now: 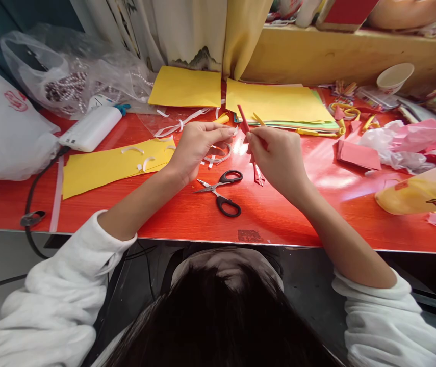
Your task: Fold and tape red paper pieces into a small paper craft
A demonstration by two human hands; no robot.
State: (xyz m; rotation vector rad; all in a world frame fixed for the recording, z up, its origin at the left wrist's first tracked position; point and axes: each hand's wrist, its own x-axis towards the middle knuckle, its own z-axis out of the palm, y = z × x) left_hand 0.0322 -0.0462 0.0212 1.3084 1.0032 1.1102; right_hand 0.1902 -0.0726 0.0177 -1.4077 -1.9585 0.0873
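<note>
Red worktop (179, 219). Yellow sheets (279, 102) sit far side, likely freeing working room. Left hand (200, 145): fingertips together, can't tell on what. Right hand (279, 153): pinching. Scissors (213, 188) lie nearer, probably parked in reach. Slim red piece (242, 118) is clamped in right hand, tip up, likely for control.

two bare hands (279, 158), two white sleeves (378, 306), one thin red stick (242, 116), one pair of black-handled scissors (214, 189), one white paper cup (394, 79)

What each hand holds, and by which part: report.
The right hand grips a thin red piece below its raised tip; whether the left hand holds anything cannot be told.
</note>
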